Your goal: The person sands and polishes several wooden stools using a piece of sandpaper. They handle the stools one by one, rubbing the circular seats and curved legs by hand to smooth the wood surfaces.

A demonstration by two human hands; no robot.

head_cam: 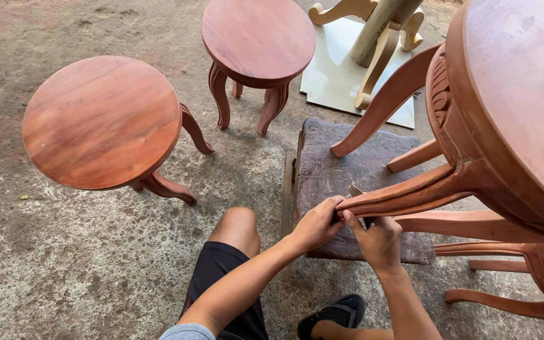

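Note:
A round reddish wooden table [505,107] lies tipped on its side at the right, its carved legs pointing left. My left hand [317,221] grips the tip of one curved leg [410,195]. My right hand [378,239] sits just under that same leg tip, fingers curled against it and pinching something small that I cannot make out. The leg tip rests over a low dark worn wooden block [347,170] on the ground in front of my bare knee [237,226].
Two upright round reddish stools stand on the concrete, one at left [102,119], one at top centre [258,38]. A pale unfinished carved stand [382,38] rests on a white board [335,75]. Another reddish leg set [511,277] lies at lower right. A black sandal [338,313] is on my foot.

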